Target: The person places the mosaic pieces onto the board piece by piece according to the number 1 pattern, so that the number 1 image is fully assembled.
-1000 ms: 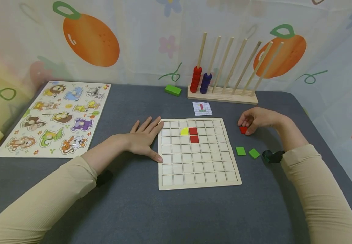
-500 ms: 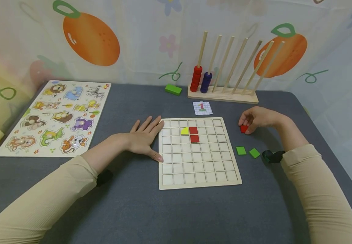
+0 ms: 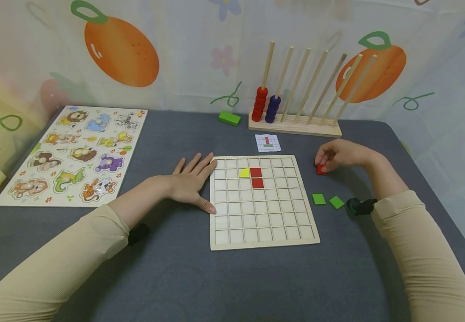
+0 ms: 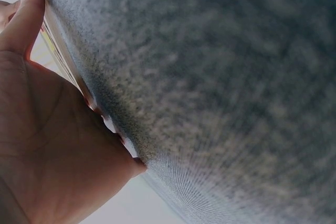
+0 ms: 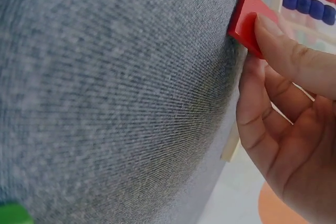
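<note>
My left hand (image 3: 189, 182) lies with its fingers spread at the left edge of a wooden grid board (image 3: 264, 247); its thumb and index finger touch the rim. Two red square tiles sit in the board, one (image 3: 255, 172) directly above the other (image 3: 257, 183). Left of the upper one is a yellow piece (image 3: 244, 173) with one rounded or cut corner. Beyond the board's right side, my right hand (image 3: 343, 154) pinches another red square tile (image 5: 250, 18) at the table surface, the thumb on its face. Two green square tiles (image 3: 319, 199) (image 3: 336, 202) lie nearer me.
A small pattern card (image 3: 268, 143) lies behind the board. Farther back stand a green block (image 3: 229, 118) and a wooden peg rack (image 3: 294, 126) with red and dark blue beads. An animal puzzle board (image 3: 136, 134) occupies the left side. A printed curtain borders the table.
My right fingers and thumb have shifted slightly on the red tile, and it has moved a little to the left. My left hand keeps its place on the board's edge.
</note>
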A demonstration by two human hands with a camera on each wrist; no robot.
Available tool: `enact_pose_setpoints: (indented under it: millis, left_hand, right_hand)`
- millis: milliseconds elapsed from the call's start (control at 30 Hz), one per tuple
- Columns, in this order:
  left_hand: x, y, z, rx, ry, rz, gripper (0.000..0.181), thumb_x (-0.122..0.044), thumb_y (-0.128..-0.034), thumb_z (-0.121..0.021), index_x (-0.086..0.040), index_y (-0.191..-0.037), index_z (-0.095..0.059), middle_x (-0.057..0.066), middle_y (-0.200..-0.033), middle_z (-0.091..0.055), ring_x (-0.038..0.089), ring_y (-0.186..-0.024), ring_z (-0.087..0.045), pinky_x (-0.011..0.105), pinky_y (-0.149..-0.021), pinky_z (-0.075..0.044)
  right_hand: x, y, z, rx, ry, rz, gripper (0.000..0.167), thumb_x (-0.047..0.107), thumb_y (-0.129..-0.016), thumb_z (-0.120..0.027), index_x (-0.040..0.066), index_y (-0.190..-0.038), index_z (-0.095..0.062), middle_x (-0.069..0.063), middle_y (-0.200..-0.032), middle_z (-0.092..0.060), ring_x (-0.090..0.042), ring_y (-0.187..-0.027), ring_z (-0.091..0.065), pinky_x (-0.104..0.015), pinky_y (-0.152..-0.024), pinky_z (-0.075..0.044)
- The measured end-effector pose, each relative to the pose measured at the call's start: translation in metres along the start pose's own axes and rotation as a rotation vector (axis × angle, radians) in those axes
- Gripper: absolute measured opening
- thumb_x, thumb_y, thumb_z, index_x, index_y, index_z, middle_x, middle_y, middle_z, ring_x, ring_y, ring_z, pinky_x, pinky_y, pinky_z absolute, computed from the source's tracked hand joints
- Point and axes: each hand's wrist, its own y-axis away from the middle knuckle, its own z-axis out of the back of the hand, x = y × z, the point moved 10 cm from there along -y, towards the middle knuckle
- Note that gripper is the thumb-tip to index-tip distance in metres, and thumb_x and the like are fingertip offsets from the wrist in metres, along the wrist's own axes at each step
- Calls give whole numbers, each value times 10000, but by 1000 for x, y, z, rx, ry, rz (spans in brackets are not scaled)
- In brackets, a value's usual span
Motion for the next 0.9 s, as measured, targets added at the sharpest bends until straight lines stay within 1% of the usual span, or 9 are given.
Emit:
enact_pose_setpoints:
  millis: [233,433,600,733,800,900]
  left_hand:
    - [-1,1,1,0,4,0,1306,-740,-737,-688,-176,-1594,118,11,-1661,246,320,-1544,222,646,-1201,107]
    - [0,0,0,-1,5,-1,1304,-739,-739,-687,-176,-1594,120,12,-1660,248,320,-1544,223,647,-1201,104]
    - [2,-2,-1,5,-1,7,1306,-751,-741,-675,-186,-1589,142,7,-1655,264,311,-1543,232,634,-1208,103]
    - [3,-2,-1,8,5,12,1312,-761,-735,-671,-188,-1588,144,6,-1654,265,307,-1543,232,628,-1210,104]
    - [2,-2,-1,1,13,2,1310,-752,-737,-678,-173,-1590,130,18,-1658,253,319,-1545,221,641,-1205,97]
    - [2,-2,-1,3,11,7,1316,-765,-729,-673,-184,-1590,135,7,-1657,257,308,-1544,228,629,-1209,107]
  right_hand:
    - [7,0,-1,-4,-2,25,231,10,-860,-704,-27,-1076,-629,-97,-927,-661,-130,-787,-582,-265,-693,-495]
    - [19,1,-4,-9,-17,48,216,30,-888,-683,-10,-1092,-625,-94,-920,-650,-154,-785,-598,-303,-693,-512]
    - [35,2,-6,-20,-7,71,186,50,-913,-669,13,-1092,-631,-109,-930,-633,-180,-795,-630,-330,-711,-530]
    - [50,1,-11,-17,7,98,175,73,-916,-680,29,-1081,-639,-112,-943,-635,-173,-771,-629,-343,-687,-534]
    - [56,1,-14,-12,14,113,170,80,-915,-686,37,-1074,-642,-110,-946,-638,-167,-755,-616,-346,-668,-527]
    - [66,1,-20,-6,14,131,157,81,-913,-691,49,-1062,-653,-107,-954,-644,-165,-755,-612,-335,-667,-529]
